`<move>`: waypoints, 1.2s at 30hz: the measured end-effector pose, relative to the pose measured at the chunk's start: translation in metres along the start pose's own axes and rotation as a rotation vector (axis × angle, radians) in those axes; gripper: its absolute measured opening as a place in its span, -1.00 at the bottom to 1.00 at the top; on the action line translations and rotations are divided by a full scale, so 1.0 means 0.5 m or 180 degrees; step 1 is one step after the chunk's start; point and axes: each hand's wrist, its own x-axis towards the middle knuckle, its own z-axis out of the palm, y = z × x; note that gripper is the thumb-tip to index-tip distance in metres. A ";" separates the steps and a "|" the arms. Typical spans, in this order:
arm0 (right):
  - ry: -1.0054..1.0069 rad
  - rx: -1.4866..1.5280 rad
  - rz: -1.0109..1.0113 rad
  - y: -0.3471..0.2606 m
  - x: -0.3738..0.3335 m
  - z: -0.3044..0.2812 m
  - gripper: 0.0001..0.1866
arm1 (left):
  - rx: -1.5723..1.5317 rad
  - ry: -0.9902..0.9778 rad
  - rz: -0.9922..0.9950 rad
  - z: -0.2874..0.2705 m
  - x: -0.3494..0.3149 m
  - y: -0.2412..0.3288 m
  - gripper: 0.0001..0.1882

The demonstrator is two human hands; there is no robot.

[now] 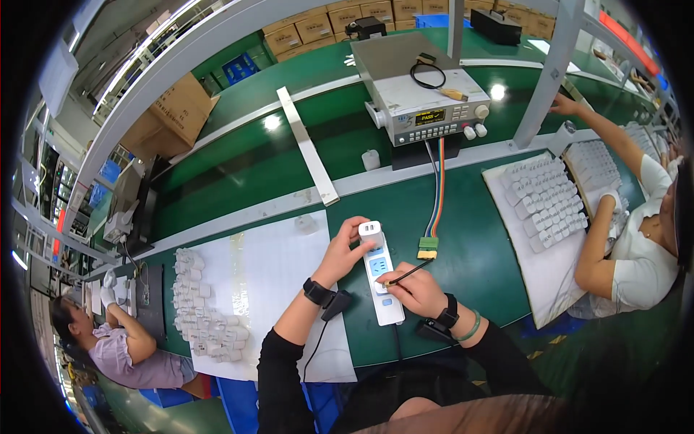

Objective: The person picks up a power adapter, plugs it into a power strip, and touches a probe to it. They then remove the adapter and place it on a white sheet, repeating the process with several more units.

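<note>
A white two-port USB charger sits at the far end of a white power strip on the green bench. My left hand is closed around this charger from its left side, fingers behind and thumb in front. Closer to me, my right hand pinches a thin black cable near its metal-tipped plug, over the lower part of the strip. The cable's tip is apart from the charger's ports. Beyond the right hand, a green and yellow connector ends a rainbow ribbon cable.
A bench test instrument stands behind, a loose cable on top. White chargers crowd the left of a white sheet; more stand on a right-hand board. Co-workers sit at left and right. A metal bar lies ahead.
</note>
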 end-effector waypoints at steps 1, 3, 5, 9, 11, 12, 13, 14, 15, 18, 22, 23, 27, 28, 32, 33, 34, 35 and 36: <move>0.0008 -0.0005 -0.0001 0.000 0.000 -0.001 -0.79 | 0.0155 0.0008 -0.0001 0.007 -0.004 -0.006 -0.56; 0.0041 0.0006 -0.0023 0.002 -0.002 0.000 -0.79 | 0.0314 0.0002 -0.0001 0.015 -0.009 -0.014 -0.57; 0.0066 0.0026 -0.0097 0.002 -0.005 -0.001 -0.78 | 0.1513 0.0041 0.0298 0.021 -0.014 -0.015 -0.56; 0.0037 0.0088 -0.0022 -0.011 0.003 0.002 -0.79 | 0.1782 0.0192 0.0499 0.008 -0.028 -0.026 -0.54; 0.0095 0.0038 -0.0037 -0.003 -0.003 0.001 -0.79 | 0.1546 0.0204 0.0589 0.020 -0.029 -0.006 -0.53; 0.0133 0.0035 -0.0051 0.003 -0.007 0.005 -0.79 | 0.1496 0.0374 0.0698 0.013 -0.055 0.012 -0.51; 0.0180 0.0029 -0.0067 0.010 -0.008 0.003 -0.80 | 0.1443 0.0538 0.0811 0.015 -0.073 0.032 -0.49; 0.0206 -0.0029 -0.0069 0.018 -0.009 -0.004 -0.80 | 0.1410 0.0511 0.0860 0.030 -0.086 0.035 -0.49; 0.0202 -0.0054 -0.0137 0.019 -0.008 0.003 -0.81 | 0.1007 0.0149 0.0613 0.037 -0.114 0.039 -0.49; 0.0162 -0.0080 -0.0282 0.016 -0.004 0.019 -0.83 | 0.0978 -0.0272 0.0419 0.049 -0.141 0.019 -0.50; 0.0242 -0.0098 -0.0379 0.014 0.001 0.013 -0.86 | 0.1783 -0.0369 0.0595 0.062 -0.143 -0.003 -0.52; 0.0388 0.0005 -0.0308 0.003 0.001 0.010 -0.87 | 0.1847 -0.0296 0.0660 0.065 -0.144 -0.002 -0.53; 0.0845 0.0468 -0.0371 -0.062 0.042 -0.031 -0.87 | 0.1688 -0.0236 0.0688 0.063 -0.143 -0.006 -0.54; 0.1087 0.0700 -0.0556 -0.073 0.061 -0.045 -0.86 | 0.1573 -0.0296 0.0694 0.064 -0.146 -0.006 -0.54; 0.0897 0.0264 -0.0204 -0.028 0.145 -0.031 -0.83 | 0.1426 -0.0375 0.0657 0.064 -0.145 -0.002 -0.54; 0.0868 0.0262 -0.0214 -0.006 0.147 -0.022 -0.83 | 0.1419 -0.0344 0.0659 0.063 -0.144 -0.001 -0.54; 0.0796 0.0271 -0.0081 0.024 0.145 -0.011 -0.83 | 0.1431 -0.0357 0.0660 0.061 -0.142 -0.002 -0.54; 0.0721 0.0278 0.0067 0.037 0.145 -0.004 -0.83 | 0.1433 -0.0372 0.0648 0.062 -0.141 -0.001 -0.54; 0.0646 0.0285 0.0218 0.049 0.141 -0.002 -0.83 | 0.1432 -0.0389 0.0634 0.064 -0.140 -0.001 -0.54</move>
